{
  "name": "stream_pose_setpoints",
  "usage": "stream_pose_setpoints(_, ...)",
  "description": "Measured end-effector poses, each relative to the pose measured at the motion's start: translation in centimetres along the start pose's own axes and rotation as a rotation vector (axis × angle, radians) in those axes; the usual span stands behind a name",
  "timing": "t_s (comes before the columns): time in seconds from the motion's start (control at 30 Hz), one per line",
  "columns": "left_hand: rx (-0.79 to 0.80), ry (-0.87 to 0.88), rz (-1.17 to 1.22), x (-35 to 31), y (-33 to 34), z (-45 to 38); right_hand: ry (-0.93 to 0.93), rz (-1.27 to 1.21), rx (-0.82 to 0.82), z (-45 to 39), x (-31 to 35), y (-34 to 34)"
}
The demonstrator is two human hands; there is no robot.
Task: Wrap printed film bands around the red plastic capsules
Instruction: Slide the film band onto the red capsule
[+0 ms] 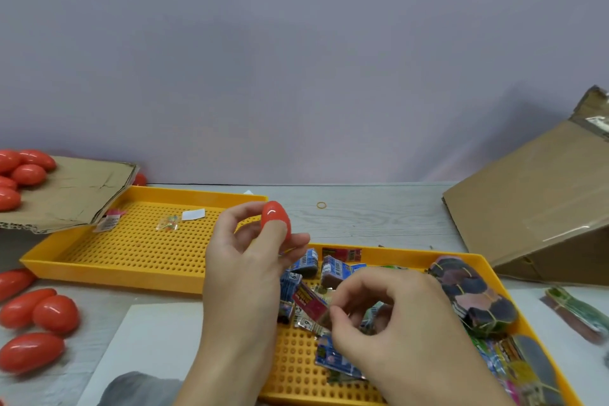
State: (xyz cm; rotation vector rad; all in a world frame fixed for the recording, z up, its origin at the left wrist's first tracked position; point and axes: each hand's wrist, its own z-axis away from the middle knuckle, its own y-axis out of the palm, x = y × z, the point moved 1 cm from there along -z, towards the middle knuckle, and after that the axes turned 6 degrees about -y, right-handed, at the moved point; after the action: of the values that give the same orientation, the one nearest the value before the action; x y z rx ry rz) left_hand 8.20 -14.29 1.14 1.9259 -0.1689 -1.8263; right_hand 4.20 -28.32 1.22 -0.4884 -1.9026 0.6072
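My left hand (245,260) holds a red egg-shaped capsule (275,219) upright between thumb and fingers, above the gap between two yellow trays. My right hand (392,320) is low over the near yellow perforated tray (389,252), fingertips pinching a printed film band (311,303) from a loose heap of bands (333,270). Bundled stacks of bands (474,297) tied with rubber bands lie at that tray's right end. More red capsules (39,316) lie on the table at the left.
A second yellow perforated tray (138,247) lies behind and to the left, holding small packets. Torn cardboard (72,191) with several capsules (19,171) overlaps its far left corner. A cardboard box (540,204) leans at the right. White paper (148,339) lies near me.
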Motion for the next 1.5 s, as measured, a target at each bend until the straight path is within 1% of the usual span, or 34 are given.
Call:
stream_pose_setpoints(0.1, 0.003, -0.033, -0.006, 0.1, 0.0, 0.0, 0.047, -0.034, -0.066, 0.0, -0.3, -0.3)
stream_pose_setpoints(0.37, 0.045, -0.053, -0.068, 0.3, -0.2, -0.1, 0.116, -0.037, -0.124, 0.0, -1.2, -0.7)
stream_pose_setpoints(0.5, 0.087, -0.074, -0.118, 0.4, -0.2, 0.0, 0.146, -0.054, -0.224, 0.0, -1.7, -1.0)
stream_pose_setpoints(0.57, 0.162, -0.119, -0.145, 0.4, 0.0, 0.2, 0.172, -0.077, -0.269, -0.1, -1.9, -1.0)
stream_pose_setpoints(0.63, 0.288, -0.168, -0.185, 0.3, 0.6, 0.8, 0.187, -0.104, -0.294, -0.1, -2.0, -1.1)
stream_pose_setpoints(0.67, 0.339, -0.173, -0.231, 0.3, 0.8, 1.1, 0.185, -0.115, -0.297, -0.1, -1.9, -1.1)
stream_pose_setpoints(0.77, 0.368, -0.163, -0.398, 0.5, 1.3, 1.4, 0.150, -0.170, -0.263, -0.2, -1.6, -1.0)
stream_pose_setpoints(0.87, 0.364, -0.153, -0.417, 0.3, 1.4, 1.4, 0.145, -0.315, -0.163, -0.2, -1.2, -0.8)
stream_pose_setpoints(0.9, 0.352, -0.158, -0.408, 0.3, 1.3, 1.3, 0.154, -0.361, -0.156, -0.2, -1.2, -0.9)
stream_pose_setpoints(0.97, 0.337, -0.178, -0.382, 0.3, 1.1, 1.2, 0.180, -0.438, -0.200, -0.3, -1.4, -1.1)
stream_pose_setpoints(1.03, 0.360, -0.197, -0.369, 0.4, 1.1, 1.2, 0.200, -0.520, -0.250, -0.4, -1.4, -1.4)
stream_pose_setpoints(1.13, 0.388, -0.178, -0.352, 0.3, 1.1, 1.1, 0.215, -0.621, -0.272, -0.5, -1.2, -1.5)
stream_pose_setpoints(1.27, 0.359, -0.174, -0.365, 0.5, 1.0, 1.1, 0.250, -0.683, -0.308, -0.6, -1.6, -1.1)
stream_pose_setpoints(1.33, 0.327, -0.177, -0.415, 0.4, 1.0, 1.1, 0.284, -0.690, -0.377, -0.7, -2.1, -1.1)
stream_pose_setpoints(1.4, 0.298, -0.160, -0.496, 0.1, 1.1, 1.2, 0.322, -0.691, -0.496, -0.7, -2.7, -1.2)
stream_pose_setpoints(1.5, 0.339, -0.098, -0.645, -0.3, 1.3, 1.6, 0.336, -0.678, -0.609, -0.7, -3.3, -1.4)
